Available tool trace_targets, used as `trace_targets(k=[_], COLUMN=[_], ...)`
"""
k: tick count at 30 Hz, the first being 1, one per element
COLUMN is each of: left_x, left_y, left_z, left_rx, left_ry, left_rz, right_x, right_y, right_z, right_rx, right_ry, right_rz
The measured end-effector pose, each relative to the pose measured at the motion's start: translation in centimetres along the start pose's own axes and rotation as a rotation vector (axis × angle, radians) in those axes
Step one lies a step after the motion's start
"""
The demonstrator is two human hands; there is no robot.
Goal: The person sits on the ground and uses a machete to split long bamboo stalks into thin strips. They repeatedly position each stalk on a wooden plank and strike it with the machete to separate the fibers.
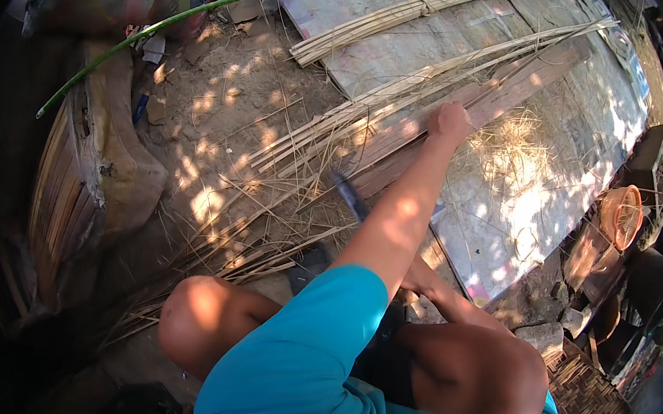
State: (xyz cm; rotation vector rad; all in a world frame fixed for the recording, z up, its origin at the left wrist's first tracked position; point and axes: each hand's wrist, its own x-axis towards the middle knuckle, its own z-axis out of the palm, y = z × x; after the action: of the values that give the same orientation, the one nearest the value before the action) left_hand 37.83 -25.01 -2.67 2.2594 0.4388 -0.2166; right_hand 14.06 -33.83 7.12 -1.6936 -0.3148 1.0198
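We have one wooden board (503,99) across the grey sheet (477,260), our left hand (450,121) on it, best kept steady and clear of the dark blade (349,195), our right hand (416,277) lower, both grips too hidden to tell, pale strips (384,96) alongside.

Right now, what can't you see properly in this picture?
All in the head view:
The right hand: mostly behind the left arm, so its grip is unclear.
The dark blade-like tool: its near end disappears behind that arm too.
The left hand: its own back hides its fingertips.
The pile at top left: blurred, cut off by the top edge.
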Motion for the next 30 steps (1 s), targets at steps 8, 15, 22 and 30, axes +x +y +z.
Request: trace_targets(k=[8, 15, 22, 30], left_x=[-1.5, -0.5, -1.3, -0.7], left_y=[1.4, 0.5, -0.7, 0.0], left_z=[0.2, 0.1, -2.0, -1.7], left_rx=[-0.017, 0.063, 0.081, 0.113], left_ry=[0.026, 0.000, -0.062, -0.045], left_rz=[0.037, 0.078, 0.280, 0.190], right_x=[3.5, 1.8, 4.4, 3.7], right_y=[3.5, 2.6, 4.0, 3.4], right_z=[-4.6, -1.7, -2.4, -1.3], right_rx=[0.281, -0.100, 0.058, -0.125], right_ry=[0.169, -0.091, 0.152, -0.254], right_rz=[0.066, -0.052, 0.034, -0.087])
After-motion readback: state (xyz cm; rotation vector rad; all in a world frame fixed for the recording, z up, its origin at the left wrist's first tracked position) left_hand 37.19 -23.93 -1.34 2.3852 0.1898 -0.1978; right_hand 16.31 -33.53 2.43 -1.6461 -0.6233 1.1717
